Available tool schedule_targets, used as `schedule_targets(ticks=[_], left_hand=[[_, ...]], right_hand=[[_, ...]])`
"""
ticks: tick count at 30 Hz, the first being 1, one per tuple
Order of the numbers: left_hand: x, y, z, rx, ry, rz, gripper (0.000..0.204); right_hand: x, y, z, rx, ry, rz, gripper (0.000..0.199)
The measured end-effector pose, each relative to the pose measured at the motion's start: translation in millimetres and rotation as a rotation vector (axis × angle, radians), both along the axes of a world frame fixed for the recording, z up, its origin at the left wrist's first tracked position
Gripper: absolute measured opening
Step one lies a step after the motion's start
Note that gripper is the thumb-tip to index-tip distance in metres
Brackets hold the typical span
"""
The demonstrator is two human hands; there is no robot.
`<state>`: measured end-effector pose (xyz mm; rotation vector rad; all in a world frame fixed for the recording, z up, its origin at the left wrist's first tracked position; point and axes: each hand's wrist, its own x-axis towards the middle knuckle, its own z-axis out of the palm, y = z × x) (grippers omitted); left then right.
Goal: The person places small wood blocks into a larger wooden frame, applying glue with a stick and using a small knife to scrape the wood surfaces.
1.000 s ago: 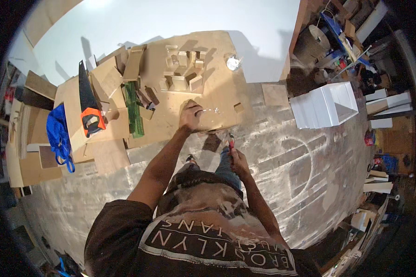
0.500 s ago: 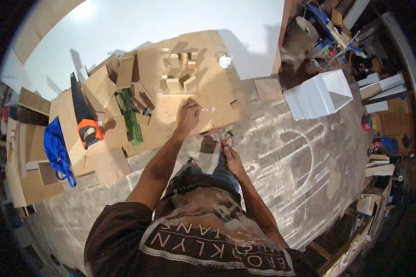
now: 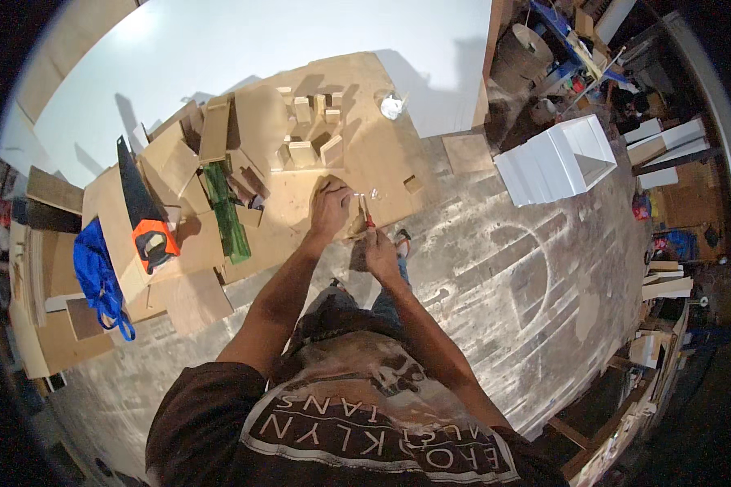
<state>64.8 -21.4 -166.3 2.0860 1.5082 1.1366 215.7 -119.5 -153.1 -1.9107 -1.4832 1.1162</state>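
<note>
My left hand (image 3: 330, 211) is closed over the near part of a brown board (image 3: 374, 89). Its fingertips pinch a small pale piece (image 3: 356, 196), too small to name. In my right hand (image 3: 382, 253) is a slim red-handled hand tool (image 3: 369, 220), like scissors or pliers, its tip close to the pale piece. Beside the fingertips lie tiny shiny bits (image 3: 375, 195). Small pale wooden blocks (image 3: 303, 152) stand grouped on the board, beyond my left hand. A crumpled white wad (image 3: 392, 105) sits near the board's far right edge.
On the left lie a handsaw (image 3: 155, 243) with an orange and black handle, a green strip (image 3: 230, 213), wood offcuts (image 3: 216, 130) and a blue bag (image 3: 95, 268). A white box (image 3: 536, 174) stands on the right. The concrete floor (image 3: 487, 268) shows streaks.
My right hand has moved up and left, bringing the red-handled tool over the board's edge to the left fingertips. Its handles, spread earlier, now look closer together. The left hand stays nearly in place.
</note>
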Motion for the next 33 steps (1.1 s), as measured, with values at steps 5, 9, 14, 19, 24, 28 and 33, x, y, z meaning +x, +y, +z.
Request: schedule_targets(ticks=[5, 9, 14, 19, 24, 28, 33], left_hand=[[0.1, -0.8, 7.9, 0.070, 0.036, -0.009, 0.007], [2.5, -0.5, 7.9, 0.102, 0.031, -0.012, 0.007], [-0.2, -4.4, 9.5, 0.087, 0.062, -0.001, 0.007], [3.9, -1.4, 15.9, 0.122, 0.095, 0.001, 0.006], [-0.7, -0.4, 16.3, 0.112, 0.107, -0.029, 0.004], [-2.0, 0.0, 18.0, 0.117, 0.092, -0.041, 0.004], [3.4, -1.1, 27.3, 0.103, 0.096, -0.091, 0.005]], right_hand=[[-21.8, 11.9, -2.9, 0.074, -0.041, -0.032, 0.049], [-23.1, 13.5, -12.2, 0.035, -0.066, -0.033, 0.046], [-32.1, 13.9, 0.5, -0.023, -0.118, -0.049, 0.044], [-31.1, 14.5, -3.4, 0.017, -0.136, -0.069, 0.045], [-35.3, 12.4, -3.4, 0.047, -0.140, -0.048, 0.045], [-39.6, 9.7, -5.1, 0.120, -0.131, -0.059, 0.043], [-36.3, 8.5, -18.3, 0.170, -0.143, -0.101, 0.040]])
